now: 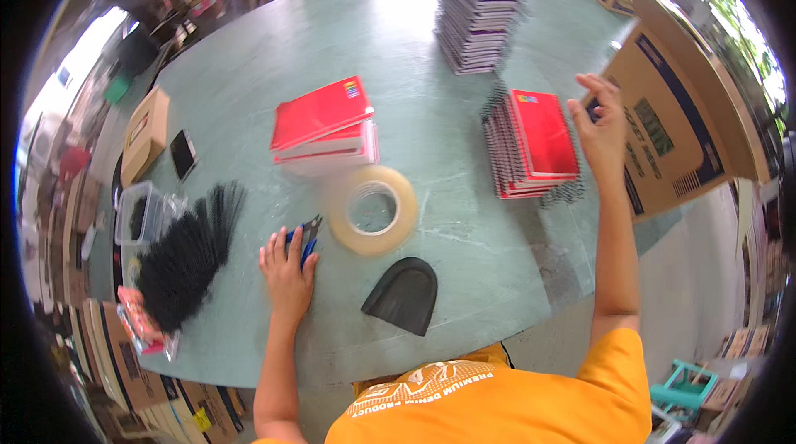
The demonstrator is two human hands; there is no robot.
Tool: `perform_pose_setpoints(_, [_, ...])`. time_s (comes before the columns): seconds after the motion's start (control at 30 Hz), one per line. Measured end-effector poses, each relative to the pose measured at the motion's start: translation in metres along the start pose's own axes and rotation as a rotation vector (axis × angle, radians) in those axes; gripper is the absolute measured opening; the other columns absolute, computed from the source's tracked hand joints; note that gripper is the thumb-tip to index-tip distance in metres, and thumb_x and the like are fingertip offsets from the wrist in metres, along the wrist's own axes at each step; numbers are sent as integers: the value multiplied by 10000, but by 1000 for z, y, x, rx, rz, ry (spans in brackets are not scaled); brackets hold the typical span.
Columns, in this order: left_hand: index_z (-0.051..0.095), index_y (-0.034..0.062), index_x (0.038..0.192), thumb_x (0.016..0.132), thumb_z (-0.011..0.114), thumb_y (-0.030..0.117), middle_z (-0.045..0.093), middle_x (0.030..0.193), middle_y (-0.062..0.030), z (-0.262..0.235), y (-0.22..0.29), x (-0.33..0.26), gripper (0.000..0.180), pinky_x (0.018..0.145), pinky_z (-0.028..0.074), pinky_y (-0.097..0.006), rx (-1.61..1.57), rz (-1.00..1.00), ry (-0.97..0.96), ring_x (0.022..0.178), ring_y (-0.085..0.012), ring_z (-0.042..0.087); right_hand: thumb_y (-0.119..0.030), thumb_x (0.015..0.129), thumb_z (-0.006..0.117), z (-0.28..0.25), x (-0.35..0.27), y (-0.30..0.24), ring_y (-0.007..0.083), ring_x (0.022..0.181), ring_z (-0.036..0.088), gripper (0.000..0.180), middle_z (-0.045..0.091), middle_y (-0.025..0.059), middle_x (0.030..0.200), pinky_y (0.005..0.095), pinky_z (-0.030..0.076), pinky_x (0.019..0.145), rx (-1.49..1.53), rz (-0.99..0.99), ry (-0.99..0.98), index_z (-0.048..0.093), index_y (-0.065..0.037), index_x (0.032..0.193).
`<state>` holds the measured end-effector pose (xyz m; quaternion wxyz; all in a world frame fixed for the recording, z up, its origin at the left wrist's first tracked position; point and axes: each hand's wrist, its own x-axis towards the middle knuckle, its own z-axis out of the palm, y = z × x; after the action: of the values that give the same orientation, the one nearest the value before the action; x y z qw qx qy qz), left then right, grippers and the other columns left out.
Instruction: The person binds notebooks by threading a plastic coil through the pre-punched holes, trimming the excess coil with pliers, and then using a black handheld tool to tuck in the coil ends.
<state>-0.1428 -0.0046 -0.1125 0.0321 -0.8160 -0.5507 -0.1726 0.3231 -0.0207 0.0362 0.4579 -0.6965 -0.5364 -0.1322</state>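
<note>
The left hand (288, 276) is low on the green table (481, 278), with its fingers over the blue handles of some small pliers (312, 233). I cannot tell if it is squeezing them or just resting there. The pliers point away from the person, just left of a big roll of clear tape (398, 232) that lies flat. The right hand (600, 116) is up in the air with its fingers bent and apart, and it holds nothing. It is just right of a stack of red spiral notebooks (543, 137), and a big cardboard box (663, 104) stands open behind it. Past the tape is a pile of red books (322, 118), and the top one sits crooked. A much taller stack of notebooks (479, 17) is farther back. Near the person lies a black pad (406, 295) with one round end. Over on the left is a bunch of long, thin black coils (184, 257), beside a clear plastic tub (139, 213). A phone (183, 154) lies near a small brown box (144, 137).
</note>
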Motion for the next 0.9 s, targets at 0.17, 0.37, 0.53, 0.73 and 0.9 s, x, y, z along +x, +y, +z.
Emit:
perform_pose_setpoints(0.17, [536,107,1267,869,582,363,463,1324,-166,21,-12,21,475,1059,238,-501,-4,-65,72,1254,-346,383,-35,792,632,47,6,-106,265,1065,566,230,628,112,1074,359,453,893,238,-395,-63,646,-53,1021])
perform_pose_setpoints(0.37, [634,90,1109,857,607,345,514,1252,-149,27,-10,27,359,1025,290,-490,-31,-147,273,1216,-354,415,-121,779,646,174,-38,-182,255,1027,569,254,614,69,1057,380,489,813,328,-773,-307,608,-66,1024])
perform_pose_setpoints(0.53, [651,69,1037,846,631,300,572,1136,-142,18,-8,23,301,975,354,-453,-213,-161,336,1131,-341,478,-121,747,636,197,-50,-184,242,963,575,229,607,50,996,371,479,807,191,-796,-358,613,-83,972])
perform_pose_setpoints(0.73, [643,30,1015,844,638,258,593,1044,-138,23,-6,25,284,904,410,-421,-338,-86,291,1023,-326,531,-88,752,633,192,-46,-183,238,893,582,215,609,35,894,362,478,777,254,-807,-297,634,-110,966])
perform_pose_setpoints(0.9, [632,14,1003,832,655,266,586,1053,-146,16,-7,23,306,872,422,-424,-435,-120,386,1018,-322,530,-65,745,666,189,-38,-180,252,847,577,246,611,52,867,370,474,766,294,-792,-347,664,-103,988])
